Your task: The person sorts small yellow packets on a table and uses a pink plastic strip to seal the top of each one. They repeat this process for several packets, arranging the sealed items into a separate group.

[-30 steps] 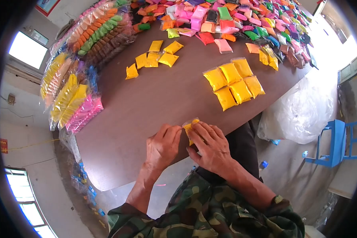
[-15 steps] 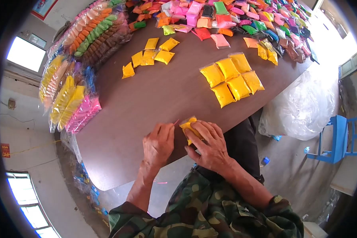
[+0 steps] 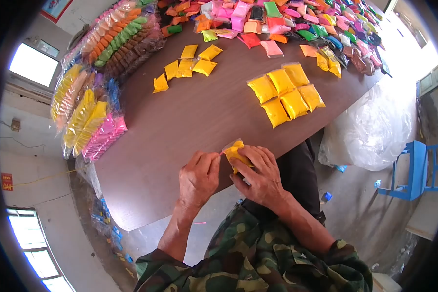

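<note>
At the table's near edge, my right hand [image 3: 260, 173] is closed on a yellow packet [image 3: 235, 155] in clear film, with fingers over its right side. My left hand [image 3: 199, 176] is closed beside it, pinching a thin pink strip [image 3: 222, 153] whose tip reaches the packet's left edge. Beyond my hands lies a block of several yellow packets [image 3: 293, 103] in two rows. Farther left, several loose yellow packets [image 3: 185, 68] rest on the brown table [image 3: 180, 121].
A heap of coloured packets [image 3: 277, 22] covers the far side. Bagged packets in rows [image 3: 117, 44] line the left edge. A large clear plastic bag [image 3: 367, 129] and a blue chair [image 3: 413, 170] are at the right.
The pink strip has come up against the packet's left edge as my left hand moved slightly right. My right hand still holds the packet. The view has shifted slightly.
</note>
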`<state>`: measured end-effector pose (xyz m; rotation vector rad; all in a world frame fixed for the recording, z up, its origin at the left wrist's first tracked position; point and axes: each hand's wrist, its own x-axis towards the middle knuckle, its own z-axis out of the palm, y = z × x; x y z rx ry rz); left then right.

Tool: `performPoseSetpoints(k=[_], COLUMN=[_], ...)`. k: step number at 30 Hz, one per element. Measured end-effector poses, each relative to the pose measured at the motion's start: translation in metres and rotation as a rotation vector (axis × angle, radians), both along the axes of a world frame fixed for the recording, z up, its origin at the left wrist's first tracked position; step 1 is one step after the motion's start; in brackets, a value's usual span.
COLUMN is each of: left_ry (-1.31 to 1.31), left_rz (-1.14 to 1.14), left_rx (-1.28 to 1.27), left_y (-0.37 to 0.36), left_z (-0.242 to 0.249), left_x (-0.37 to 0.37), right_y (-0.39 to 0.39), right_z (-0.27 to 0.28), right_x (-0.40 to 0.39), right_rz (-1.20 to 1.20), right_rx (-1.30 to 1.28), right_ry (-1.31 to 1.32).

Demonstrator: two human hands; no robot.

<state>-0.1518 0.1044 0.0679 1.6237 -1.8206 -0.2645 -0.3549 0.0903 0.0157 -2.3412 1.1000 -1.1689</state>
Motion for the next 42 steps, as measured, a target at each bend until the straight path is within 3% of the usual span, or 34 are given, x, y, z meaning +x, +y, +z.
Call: performPoseSetpoints(k=[3, 12, 21, 24, 42], left_ry=[-0.067, 0.128, -0.147, -0.07, -0.319], left_rz=[0.058, 0.064, 0.028, 0.038, -0.142], left_rx=[0.012, 0.066, 0.035, 0.011, 0.015], left_y=[-0.002, -0.001, -0.002, -0.002, -0.01], left_z=[-0.014, -0.006, -0.008, -0.007, 0.007], left_x=[0.008, 0.0, 0.016, 0.011, 0.01], right_y=[0.0, 0.001, -0.001, -0.001, -0.009], right_z=[0.002, -0.002, 0.002, 0.01, 0.028], right_x=[-0.001, -0.002, -0.002, 0.0, 0.018], right_rz=[0.009, 0.015, 0.017, -0.008, -0.074], right_rx=[0.005, 0.012, 0.005, 0.011, 0.07], right_ry=[0.014, 0.018, 0.024, 0.067, 0.219])
